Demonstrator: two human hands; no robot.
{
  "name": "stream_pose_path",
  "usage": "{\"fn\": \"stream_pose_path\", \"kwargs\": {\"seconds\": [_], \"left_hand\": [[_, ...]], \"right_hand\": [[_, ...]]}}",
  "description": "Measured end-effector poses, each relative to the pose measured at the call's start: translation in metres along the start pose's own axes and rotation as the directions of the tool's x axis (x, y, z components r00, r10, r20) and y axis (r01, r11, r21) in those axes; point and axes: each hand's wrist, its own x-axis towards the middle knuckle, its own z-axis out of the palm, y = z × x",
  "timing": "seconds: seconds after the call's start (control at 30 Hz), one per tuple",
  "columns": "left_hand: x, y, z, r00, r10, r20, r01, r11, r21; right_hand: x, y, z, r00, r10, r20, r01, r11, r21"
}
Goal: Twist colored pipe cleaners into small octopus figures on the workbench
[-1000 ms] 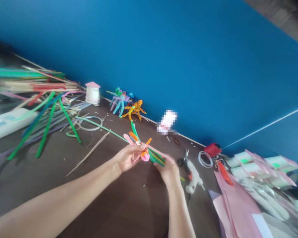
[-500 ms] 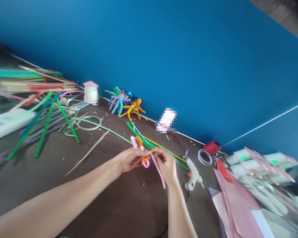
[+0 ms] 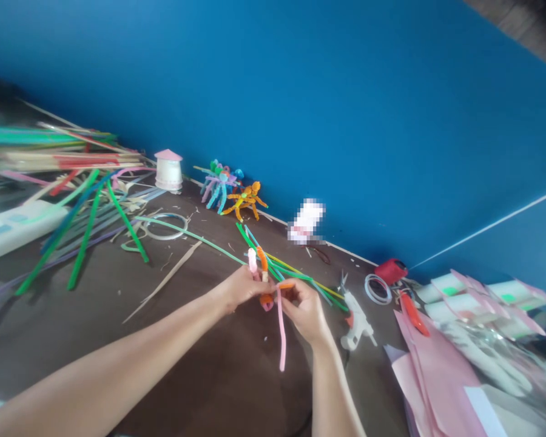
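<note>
Both hands meet above the dark table, working on one small figure of pink and orange pipe cleaners (image 3: 264, 261). My left hand (image 3: 246, 286) is closed around its body, and the pink and orange bent ends stick up past the fingers. My right hand (image 3: 304, 303) pinches an orange length close beside it. A straight pink pipe cleaner (image 3: 281, 340) hangs down between the hands. Just behind them lie loose green, yellow and blue pipe cleaners (image 3: 291, 271). The fingers hide part of the figure.
Finished pipe-cleaner figures (image 3: 246, 199) stand by the blue wall, near a white cup with a pink top (image 3: 168, 172). To the right are a hot glue gun (image 3: 358, 325), a wire coil (image 3: 377, 289), red-handled pliers (image 3: 414, 315) and pink sheets (image 3: 441, 370). Pipe-cleaner bundles (image 3: 68, 159) lie left.
The pink pipe cleaner's free end has swung down and left, now hanging nearly straight. My right hand has turned slightly, its fingers still on the orange length. My left hand keeps its hold.
</note>
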Motion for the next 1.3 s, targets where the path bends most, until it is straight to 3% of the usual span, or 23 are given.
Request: {"fn": "stream_pose_path", "kwargs": {"seconds": [0.13,0.3,0.4,0.53,0.63,0.73,0.8,0.87,0.93,1.0,1.13,1.3], "left_hand": [[-0.001,-0.002,-0.001,0.989,0.145,-0.023,-0.136,0.961,0.241],[-0.003,-0.003,-0.002,0.934,0.346,-0.09,-0.244,0.802,0.546],[-0.007,0.002,0.0,0.88,0.475,-0.007,-0.366,0.688,0.627],[-0.013,0.009,0.003,0.833,0.531,0.155,-0.465,0.52,0.717],[-0.014,0.009,0.004,0.83,0.536,0.157,-0.468,0.514,0.719],[-0.009,0.005,0.005,0.909,0.417,0.014,-0.344,0.729,0.592],[-0.005,0.003,0.003,0.97,0.235,-0.063,-0.195,0.905,0.377],[-0.002,0.002,0.001,0.995,0.068,-0.066,-0.058,0.988,0.143],[0.0,0.002,-0.002,0.999,-0.026,-0.04,0.026,1.0,-0.002],[-0.001,0.002,-0.004,0.997,-0.079,-0.003,0.079,0.994,-0.07],[-0.003,0.004,-0.005,0.986,-0.144,0.09,0.156,0.975,-0.157],[-0.003,0.003,-0.006,0.963,-0.2,0.18,0.235,0.95,-0.204]], "right_hand": [[0.0,0.003,0.002,1.0,0.016,-0.018,-0.016,1.0,-0.014],[0.002,0.002,0.002,0.996,0.047,-0.069,-0.049,0.998,-0.028],[0.003,0.001,0.0,0.993,0.048,-0.105,-0.054,0.997,-0.05],[0.002,0.0,0.0,0.988,0.088,-0.128,-0.091,0.996,-0.019],[0.002,0.002,0.002,0.978,0.159,-0.132,-0.153,0.987,0.054],[0.002,0.004,0.003,0.979,0.157,-0.129,-0.15,0.987,0.063],[0.002,0.003,0.004,0.982,0.08,-0.169,-0.074,0.996,0.044],[0.001,0.0,0.004,0.964,-0.035,-0.263,0.028,0.999,-0.033],[0.0,-0.003,0.003,0.936,-0.155,-0.316,0.113,0.983,-0.148],[-0.001,-0.004,0.001,0.932,-0.233,-0.276,0.176,0.96,-0.216],[0.0,-0.002,0.001,0.959,-0.246,-0.141,0.219,0.959,-0.178],[0.0,0.003,0.002,0.958,-0.245,-0.15,0.226,0.965,-0.133]]}}
